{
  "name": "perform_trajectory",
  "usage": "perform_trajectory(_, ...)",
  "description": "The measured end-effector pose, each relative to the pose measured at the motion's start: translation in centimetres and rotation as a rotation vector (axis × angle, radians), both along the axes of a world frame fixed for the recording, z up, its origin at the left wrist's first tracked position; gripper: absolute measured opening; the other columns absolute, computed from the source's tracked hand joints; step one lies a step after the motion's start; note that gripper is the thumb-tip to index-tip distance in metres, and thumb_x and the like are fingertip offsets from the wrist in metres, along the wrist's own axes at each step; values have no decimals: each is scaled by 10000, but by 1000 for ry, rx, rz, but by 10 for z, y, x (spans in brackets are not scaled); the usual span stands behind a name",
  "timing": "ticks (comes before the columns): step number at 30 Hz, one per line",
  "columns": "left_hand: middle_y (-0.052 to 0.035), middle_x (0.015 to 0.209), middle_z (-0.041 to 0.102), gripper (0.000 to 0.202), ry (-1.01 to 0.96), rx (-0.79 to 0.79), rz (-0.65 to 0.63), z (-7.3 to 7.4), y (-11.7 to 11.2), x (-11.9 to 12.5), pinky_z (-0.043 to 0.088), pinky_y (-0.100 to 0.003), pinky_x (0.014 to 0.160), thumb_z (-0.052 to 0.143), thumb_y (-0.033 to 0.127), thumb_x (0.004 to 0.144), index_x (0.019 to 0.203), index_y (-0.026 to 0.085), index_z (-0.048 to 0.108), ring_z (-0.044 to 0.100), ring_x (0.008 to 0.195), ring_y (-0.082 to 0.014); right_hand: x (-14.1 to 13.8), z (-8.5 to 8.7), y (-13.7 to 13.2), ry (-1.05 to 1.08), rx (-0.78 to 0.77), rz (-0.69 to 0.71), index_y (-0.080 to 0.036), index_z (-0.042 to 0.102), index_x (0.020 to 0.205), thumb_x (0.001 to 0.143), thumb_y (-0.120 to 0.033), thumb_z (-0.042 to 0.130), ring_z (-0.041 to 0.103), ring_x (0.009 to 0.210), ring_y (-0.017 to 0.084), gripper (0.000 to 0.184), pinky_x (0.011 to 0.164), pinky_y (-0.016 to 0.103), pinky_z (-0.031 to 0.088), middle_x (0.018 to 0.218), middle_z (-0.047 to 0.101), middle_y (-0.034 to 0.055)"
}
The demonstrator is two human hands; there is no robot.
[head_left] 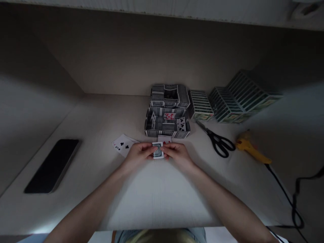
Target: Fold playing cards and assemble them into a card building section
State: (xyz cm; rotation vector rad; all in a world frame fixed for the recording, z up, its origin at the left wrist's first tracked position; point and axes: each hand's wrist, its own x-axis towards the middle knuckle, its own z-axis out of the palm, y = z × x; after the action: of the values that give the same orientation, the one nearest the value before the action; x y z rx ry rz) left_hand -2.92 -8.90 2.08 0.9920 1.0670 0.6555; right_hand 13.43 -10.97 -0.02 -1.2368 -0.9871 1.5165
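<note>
Between my two hands a playing card (158,152) is held with its patterned back toward me. My left hand (138,153) pinches its left side, the thumb lying on the back. From the other side my right hand (178,153) grips the right edge in the same way. Whether it is one card or a few together, I cannot tell. Loose playing cards (122,144), one showing clubs, lie on the table beside my left hand. Another card (164,138) with red marks lies just beyond my fingers, against an open box made of cards (149,132).
Behind the open box stands a second card-covered box (157,96). Stacked card packs (201,103) and a stepped pile (231,104) fill the back right. Black-handled scissors (219,143) and a yellow glue gun (253,150) with a cable lie right. A phone (53,165) lies left.
</note>
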Motion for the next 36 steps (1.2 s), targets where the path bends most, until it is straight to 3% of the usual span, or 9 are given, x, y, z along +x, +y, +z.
perform_trajectory(8, -37, 772, 687, 285, 35, 1, 43, 5, 0, 3, 515, -254, 667, 691, 347, 611, 779, 119, 658, 622, 682, -138, 0, 1, 1, -15, -13, -7, -134, 658, 707, 586, -390, 691, 478, 439, 87, 285, 467, 231, 380, 523, 573, -12)
perform_trajectory(21, -19, 737, 675, 253, -9, -6, 34, 4, -1, 2, 482, -191, 585, 685, 322, 630, 770, 115, 645, 597, 628, -107, 0, 4, 0, -13, -12, -6, -125, 655, 674, 599, -373, 685, 469, 431, 81, 261, 461, 225, 363, 507, 568, -19)
perform_trajectory(36, -42, 777, 674, 267, 42, 56, 26, 0, -1, 1, 494, -232, 616, 662, 345, 644, 796, 126, 650, 604, 679, -136, -1, 9, -1, -6, -11, 19, -135, 641, 637, 600, -419, 675, 442, 420, 74, 288, 443, 227, 348, 486, 532, -30)
